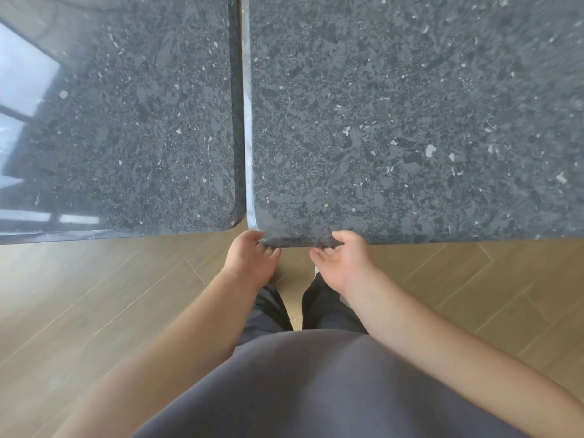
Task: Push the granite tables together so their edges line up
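Observation:
Two dark speckled granite tables stand side by side, the left table (126, 121) and the right table (410, 121), with only a thin seam between their long edges. The right table's near edge sits slightly closer to me than the left one's. My left hand (251, 259) grips the right table's near left corner, fingers curled under the edge. My right hand (343, 260) holds the same near edge a little to the right, thumb on top, fingers underneath.
Light wooden floor (94, 295) runs under and in front of both tables. My legs in dark trousers (325, 308) stand right at the near edge below my hands.

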{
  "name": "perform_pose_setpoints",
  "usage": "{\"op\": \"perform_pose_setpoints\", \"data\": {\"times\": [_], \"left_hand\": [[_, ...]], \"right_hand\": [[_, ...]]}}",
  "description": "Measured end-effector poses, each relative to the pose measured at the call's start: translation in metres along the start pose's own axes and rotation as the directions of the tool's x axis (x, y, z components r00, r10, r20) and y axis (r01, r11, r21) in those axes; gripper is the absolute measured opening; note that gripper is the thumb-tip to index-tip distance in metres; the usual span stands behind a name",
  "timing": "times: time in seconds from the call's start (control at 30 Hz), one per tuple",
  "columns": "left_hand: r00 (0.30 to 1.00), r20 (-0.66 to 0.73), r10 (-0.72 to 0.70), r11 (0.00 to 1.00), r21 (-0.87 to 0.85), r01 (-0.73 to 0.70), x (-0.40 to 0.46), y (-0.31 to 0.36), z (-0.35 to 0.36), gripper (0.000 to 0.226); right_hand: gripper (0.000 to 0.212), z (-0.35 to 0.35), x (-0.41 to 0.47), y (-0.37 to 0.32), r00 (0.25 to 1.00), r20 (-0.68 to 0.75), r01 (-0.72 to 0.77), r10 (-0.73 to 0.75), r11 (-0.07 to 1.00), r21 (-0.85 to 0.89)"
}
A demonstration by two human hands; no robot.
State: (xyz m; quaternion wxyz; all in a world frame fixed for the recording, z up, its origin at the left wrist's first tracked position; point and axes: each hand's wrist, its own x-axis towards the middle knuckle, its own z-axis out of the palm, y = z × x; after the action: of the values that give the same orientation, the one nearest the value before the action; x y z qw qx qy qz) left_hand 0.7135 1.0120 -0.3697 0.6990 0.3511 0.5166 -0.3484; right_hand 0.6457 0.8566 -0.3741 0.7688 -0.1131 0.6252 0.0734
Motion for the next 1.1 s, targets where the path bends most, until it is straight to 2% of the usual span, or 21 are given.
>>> {"op": "perform_pose_setpoints", "data": {"times": [0.03,0.13,0.2,0.27,0.5,0.6,0.77,0.9,1.1], "left_hand": [[1.0,0.007,0.014,1.0,-0.026,-0.014,-0.005,0.0,-0.003,0.045],[0.997,-0.01,0.073,0.997,-0.037,-0.073,-0.02,-0.003,-0.006,0.03],[0.993,-0.024,0.115,0.993,-0.024,-0.116,-0.032,-0.008,-0.007,0.039],[0.987,-0.01,0.159,0.987,-0.027,-0.159,-0.046,-0.012,-0.009,0.052],[0.925,0.199,0.323,0.942,0.031,-0.335,-0.106,-0.005,-0.019,0.039],[0.886,0.253,0.388,0.916,0.005,-0.402,-0.134,0.0,-0.032,0.033],[0.847,0.33,0.417,0.893,0.027,-0.45,-0.178,-0.008,-0.055,0.03],[0.769,0.404,0.495,0.808,0.11,-0.578,-0.211,-0.023,-0.061,0.024],[0.612,0.594,0.522,0.594,0.261,-0.761,-0.252,-0.065,-0.037,0.024]], "right_hand": [[0.043,-0.001,-0.007,-0.004,1.0,0.017,-0.007,0.007,1.0,-0.022],[0.045,-0.004,-0.029,-0.013,0.998,0.066,-0.002,0.01,0.993,-0.118],[0.05,-0.005,-0.042,-0.016,0.994,0.108,0.023,-0.003,0.983,-0.18],[0.045,-0.002,-0.054,-0.018,0.988,0.154,0.064,-0.03,0.973,-0.22],[0.03,0.001,-0.105,-0.018,0.92,0.372,0.23,-0.126,0.94,-0.251],[0.023,-0.006,-0.13,-0.011,0.889,0.404,0.332,-0.214,0.909,-0.25],[0.026,-0.038,-0.179,0.01,0.821,0.45,0.481,-0.353,0.851,-0.21],[0.028,-0.063,-0.222,0.018,0.731,0.511,0.603,-0.451,0.779,-0.175],[0.029,-0.111,-0.279,-0.005,0.588,0.52,0.756,-0.619,0.65,-0.082]]}}
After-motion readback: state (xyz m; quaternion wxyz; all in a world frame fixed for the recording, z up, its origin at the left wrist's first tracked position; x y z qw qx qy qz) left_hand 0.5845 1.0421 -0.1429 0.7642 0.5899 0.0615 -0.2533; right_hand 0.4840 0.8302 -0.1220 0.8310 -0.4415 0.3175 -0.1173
